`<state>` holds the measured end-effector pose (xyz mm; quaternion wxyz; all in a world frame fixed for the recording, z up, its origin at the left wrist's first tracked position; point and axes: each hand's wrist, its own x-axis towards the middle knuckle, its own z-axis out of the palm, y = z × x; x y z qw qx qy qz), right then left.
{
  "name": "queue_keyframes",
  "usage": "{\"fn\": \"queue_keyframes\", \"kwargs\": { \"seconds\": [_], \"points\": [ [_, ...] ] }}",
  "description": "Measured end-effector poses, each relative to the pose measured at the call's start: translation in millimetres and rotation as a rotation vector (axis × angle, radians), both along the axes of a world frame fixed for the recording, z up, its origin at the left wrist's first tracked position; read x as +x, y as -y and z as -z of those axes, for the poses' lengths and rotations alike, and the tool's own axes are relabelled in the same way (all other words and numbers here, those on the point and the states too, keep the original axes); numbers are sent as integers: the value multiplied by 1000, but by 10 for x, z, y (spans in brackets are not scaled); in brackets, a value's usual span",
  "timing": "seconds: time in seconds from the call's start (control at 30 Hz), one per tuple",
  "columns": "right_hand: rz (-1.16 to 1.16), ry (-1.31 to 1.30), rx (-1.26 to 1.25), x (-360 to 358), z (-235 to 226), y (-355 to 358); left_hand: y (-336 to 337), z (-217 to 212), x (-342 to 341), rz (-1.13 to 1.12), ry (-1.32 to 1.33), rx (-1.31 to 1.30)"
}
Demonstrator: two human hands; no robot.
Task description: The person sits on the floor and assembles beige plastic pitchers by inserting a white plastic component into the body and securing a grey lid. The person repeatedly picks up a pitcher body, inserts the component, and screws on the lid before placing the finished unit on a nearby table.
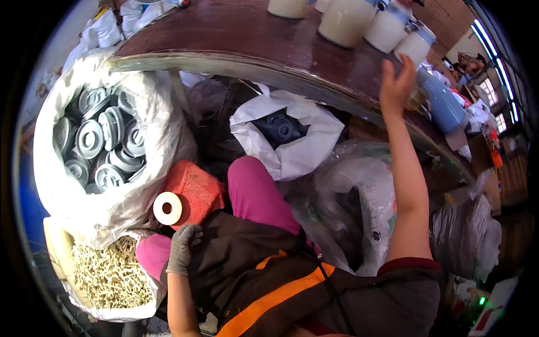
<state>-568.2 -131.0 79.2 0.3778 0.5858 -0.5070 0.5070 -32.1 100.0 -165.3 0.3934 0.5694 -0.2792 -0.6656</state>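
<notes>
My right hand (397, 87) is raised at the far right of the brown table (224, 33), bare, with its fingers apart and nothing in them. Just beyond its fingertips stands a cream container with a blue top (414, 48); whether they touch I cannot tell. A larger cream container (343, 25) is further left on the tabletop. My left hand (183, 248), in a grey glove, rests by my lap with its fingers loosely bent and no object visible in them. Near it, a pale ring-shaped piece (175, 217) sits against a red block-like object (199, 194).
At the left, a clear plastic sack (168, 118) holds grey round lids (90, 139). Below it, another sack holds small brass-coloured pieces (112, 275). A white sack (314, 149) with dark parts stands under the table edge. A blue-grey vessel (443, 104) lies at the right.
</notes>
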Motion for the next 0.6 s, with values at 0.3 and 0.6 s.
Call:
{"fn": "queue_keyframes", "kwargs": {
  "seconds": [0.3, 0.6],
  "points": [
    [140, 746, 346, -1443, 181, -753, 54, 90, -68, -7, -47, -36],
    [17, 891, 533, -1452, 120, -572, -45, 23, -101, -50, 1, -62]
  ]
}}
